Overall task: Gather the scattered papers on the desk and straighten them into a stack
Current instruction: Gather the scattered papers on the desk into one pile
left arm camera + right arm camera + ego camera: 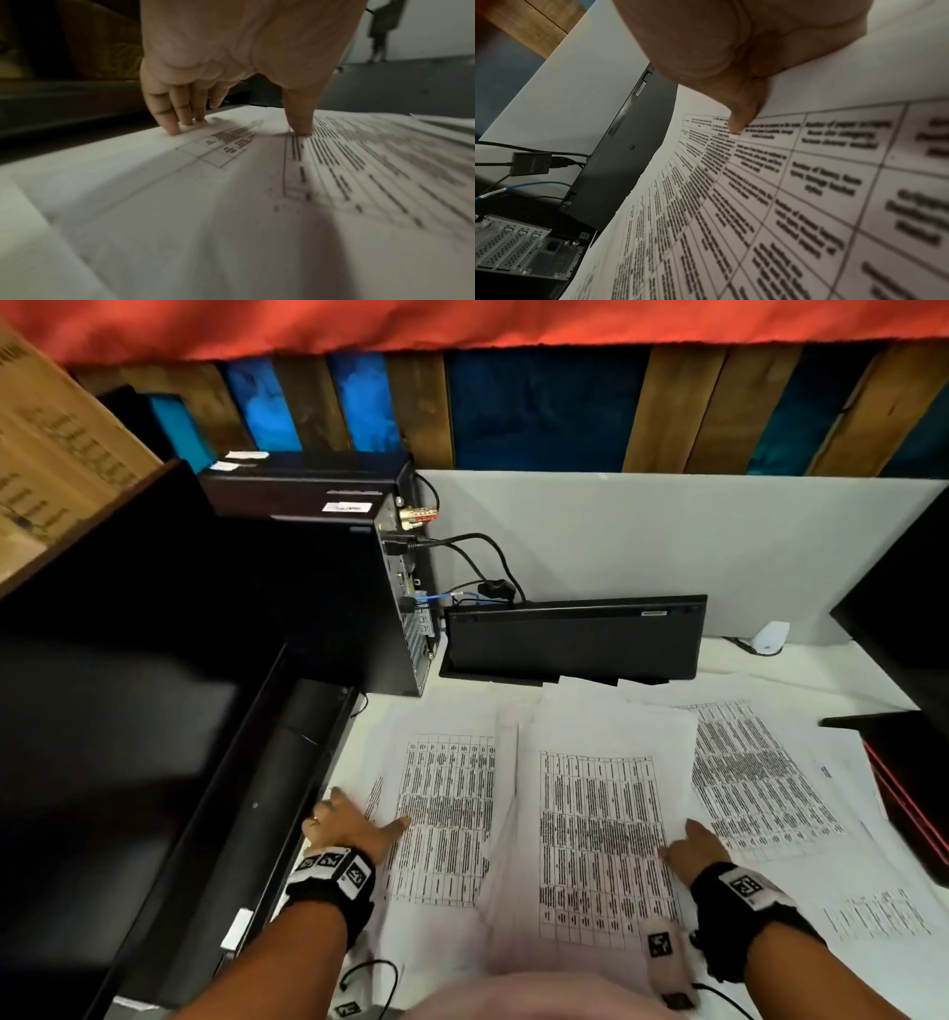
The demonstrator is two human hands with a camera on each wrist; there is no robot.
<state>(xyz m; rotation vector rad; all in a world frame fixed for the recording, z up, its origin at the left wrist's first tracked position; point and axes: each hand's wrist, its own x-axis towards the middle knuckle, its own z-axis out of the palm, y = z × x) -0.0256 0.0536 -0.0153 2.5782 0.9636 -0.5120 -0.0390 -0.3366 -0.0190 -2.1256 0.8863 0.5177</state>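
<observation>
Both hands on overlapping papers

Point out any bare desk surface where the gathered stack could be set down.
Little shows. A bare white strip runs behind the right-hand printed sheet, between the upturned keyboard and the small white device. Elsewhere overlapping sheets crowd the desk, under the left hand and the right hand.

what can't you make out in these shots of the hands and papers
- Right hand fingers: hidden behind the lifted sheet in the head and right wrist views.
- Table text: blurred in every view.
- Sheet count: overlaps hide it.
- Keyboard keys: face away, head view.
</observation>
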